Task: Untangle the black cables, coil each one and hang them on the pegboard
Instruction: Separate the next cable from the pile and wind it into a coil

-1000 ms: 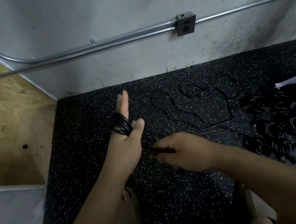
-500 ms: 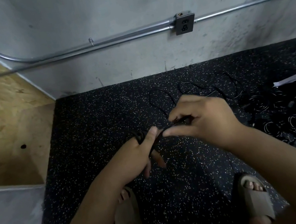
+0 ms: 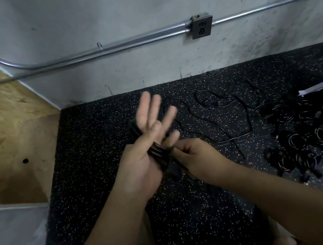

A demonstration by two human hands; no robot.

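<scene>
Black cable (image 3: 160, 156): you seem to be coiling it round your left hand (image 3: 140, 166).
Those fingers (image 3: 150, 111) are straight; your right hand (image 3: 201, 158) pinches the cable under them. Next, slip it off.

We log two bare forearms, a left hand (image 3: 141, 163) and a right hand (image 3: 198, 159); at the near edge, dim greyish slide sandals (image 3: 276, 229), toes showing.
</scene>
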